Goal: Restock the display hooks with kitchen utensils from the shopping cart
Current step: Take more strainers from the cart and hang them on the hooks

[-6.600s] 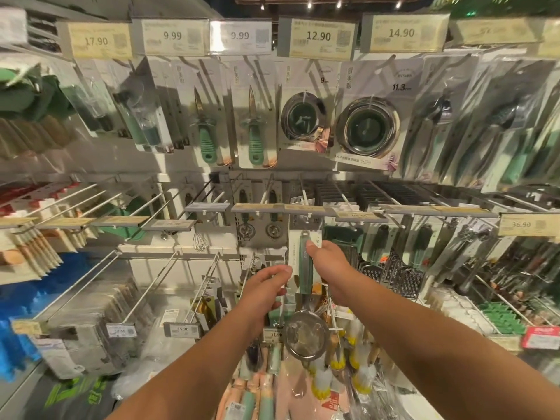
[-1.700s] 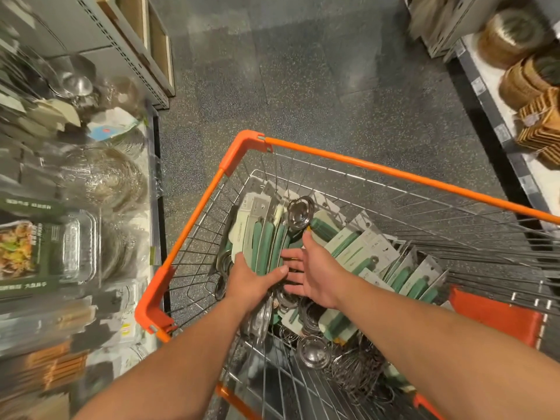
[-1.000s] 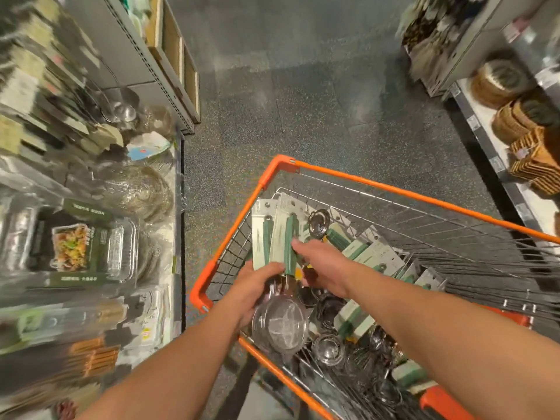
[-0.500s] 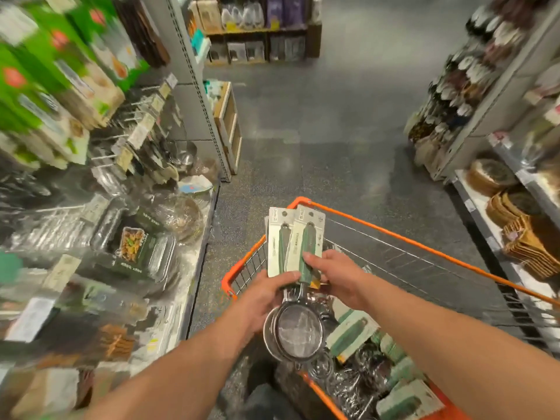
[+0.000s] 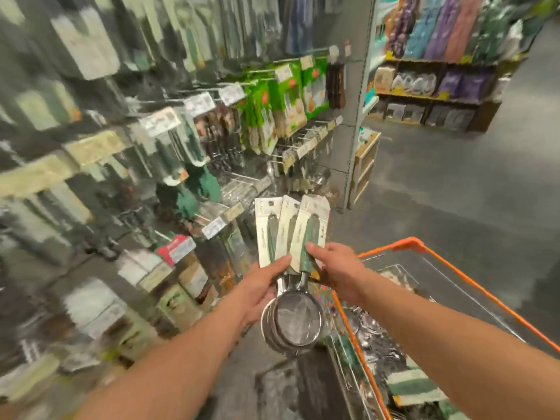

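Here, my left hand (image 5: 261, 285) grips a fanned bundle of carded strainers (image 5: 292, 256) by their green handles, thumb across the cards, while my right hand (image 5: 338, 269) pinches the rightmost handle. The mesh bowls hang below my hands, just left of the orange rim of the shopping cart (image 5: 406, 242), which holds more packaged utensils. The display hooks (image 5: 230, 177) crowd the left, blurred. Open grey floor (image 5: 448, 189) stretches ahead toward far shelves (image 5: 430, 95).

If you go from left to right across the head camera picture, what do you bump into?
Blurry display hooks → left hand → strainers → right hand → orange shopping cart.
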Motion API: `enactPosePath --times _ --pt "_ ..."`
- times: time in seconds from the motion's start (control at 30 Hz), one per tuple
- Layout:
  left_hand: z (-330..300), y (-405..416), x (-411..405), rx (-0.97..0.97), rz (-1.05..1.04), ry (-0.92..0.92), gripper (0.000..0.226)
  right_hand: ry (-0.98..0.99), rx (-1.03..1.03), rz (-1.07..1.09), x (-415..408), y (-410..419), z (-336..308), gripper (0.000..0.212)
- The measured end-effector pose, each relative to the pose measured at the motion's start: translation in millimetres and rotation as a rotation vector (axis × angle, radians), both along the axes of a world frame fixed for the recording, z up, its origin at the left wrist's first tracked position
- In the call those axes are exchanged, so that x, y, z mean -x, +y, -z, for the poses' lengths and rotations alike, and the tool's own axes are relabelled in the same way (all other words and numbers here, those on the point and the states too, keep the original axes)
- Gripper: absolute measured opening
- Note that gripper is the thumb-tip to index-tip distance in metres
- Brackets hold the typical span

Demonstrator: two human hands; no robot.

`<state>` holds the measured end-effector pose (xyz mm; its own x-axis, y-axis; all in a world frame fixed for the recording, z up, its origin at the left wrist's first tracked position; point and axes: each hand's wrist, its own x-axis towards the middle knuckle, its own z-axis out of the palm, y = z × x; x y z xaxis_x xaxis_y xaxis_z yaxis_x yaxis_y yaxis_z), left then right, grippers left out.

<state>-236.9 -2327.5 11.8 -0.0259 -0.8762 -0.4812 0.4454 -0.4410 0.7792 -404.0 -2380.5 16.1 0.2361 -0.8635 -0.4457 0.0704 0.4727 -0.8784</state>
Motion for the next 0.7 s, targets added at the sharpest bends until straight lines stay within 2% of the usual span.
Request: enactPosePath --times 0.17,0.3,0.37,0.4,0.43,0.5,0.53,0.6,0.7 --pt "-28.8 62.3 -80.0 0.03 -0.223 -0.029 0.038 -0.014 0.066 -0.182 -90.3 31.2 -36.3 0.032" --pt "-48.0 129.6 -140.8 0.033 -0.429 -0.1 0.07 0.006 0.146 -0.358 -159.2 75.1 -62.6 0.017" --pt "-52.3 162.6 -166.3 0.03 -0.501 -0.082 0.065 -0.017 0.156 -0.415 -193.5 101.1 -70.1 0.021" --pt "-47.6 181.1 -185.0 0.029 -0.551 -0.075 0.069 -0.026 0.162 -0.459 -213.2 117.5 -73.0 0.022" --pt "-47.0 199.0 -198.9 0.019 -0.611 -0.09 0.083 -0.032 0.167 -0.501 -230.3 133.2 -76.2 0.021" --pt "-31.4 235.5 -235.0 0.02 -0.708 -0.104 0.124 -0.037 0.164 -0.569 -266.2 169.3 -79.5 0.019" --pt "-28.4 254.2 -247.0 0.031 -0.721 -0.097 0.136 -0.04 0.166 -0.589 -280.6 184.6 -80.1 0.019" --pt "-32.4 300.5 -269.2 0.024 -0.78 -0.093 0.134 -0.043 0.163 -0.624 -314.2 221.2 -79.4 0.022" --pt "-52.0 365.7 -290.1 0.008 -0.818 -0.107 0.115 -0.03 0.144 -0.682 -357.6 271.1 -75.1 0.025"
